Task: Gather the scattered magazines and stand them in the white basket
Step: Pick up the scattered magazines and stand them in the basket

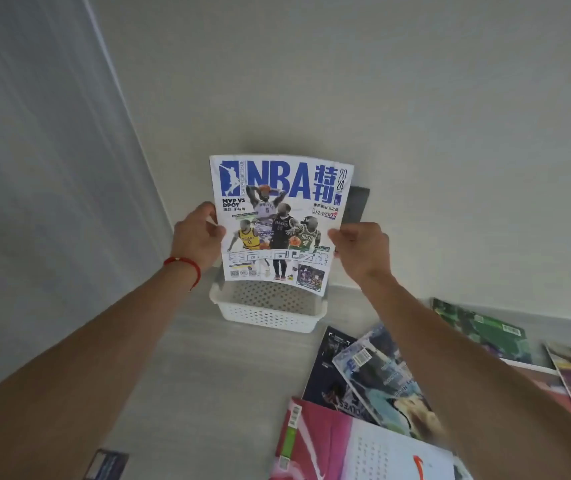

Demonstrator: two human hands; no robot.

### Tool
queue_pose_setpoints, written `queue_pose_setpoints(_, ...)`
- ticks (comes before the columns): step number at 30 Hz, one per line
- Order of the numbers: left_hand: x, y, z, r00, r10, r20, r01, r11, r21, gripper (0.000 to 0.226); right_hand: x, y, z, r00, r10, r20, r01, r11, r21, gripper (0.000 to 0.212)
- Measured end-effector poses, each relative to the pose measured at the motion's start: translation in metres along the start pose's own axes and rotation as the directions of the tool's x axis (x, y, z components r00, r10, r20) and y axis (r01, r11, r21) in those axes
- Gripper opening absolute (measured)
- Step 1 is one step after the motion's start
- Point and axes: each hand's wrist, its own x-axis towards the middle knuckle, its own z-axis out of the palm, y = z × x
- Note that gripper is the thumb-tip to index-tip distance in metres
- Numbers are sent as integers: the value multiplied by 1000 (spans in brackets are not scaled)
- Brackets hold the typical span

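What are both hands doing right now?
Left hand: grips the left edge of the NBA magazine.
Right hand: pinches its right edge, above the basket.

A room in a home, by its looks: a plain pale wall [415, 98] meets a light wood-grain floor [208, 368] at a low skirting [554, 320], a door [35, 168] stands at left, and magazines [374, 379] lie scattered on the floor.

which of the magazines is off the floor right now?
The NBA magazine, held upright over the white basket by the left hand and right hand. The others lie flat on the floor.
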Motion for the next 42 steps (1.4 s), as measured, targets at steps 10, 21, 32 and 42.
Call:
queue_pose_setpoints(10, 23, -47, 66, 988, -131, -79, 133, 991, 24, 9, 20, 60, 58, 999, 37, -16, -37, 999, -27, 26)
queue_pose_setpoints(21, 49, -63, 92, 968, -205, -148, 196, 978, -72, 7, 39, 79, 89, 993, 65, -97, -63, 998, 27, 20)
queue_pose_setpoints(32, 55, -61, 87, 959, -270, -83, 248, 945, -215, 17, 47, 75, 80, 968, 209, -136, -180, 963, 202, 15)
queue_pose_setpoints(42, 56, -54, 87, 972, -234, 20, 234, 972, -10, 27, 39, 71, 80, 984, 156, -88, -143, 981, 134, 15)
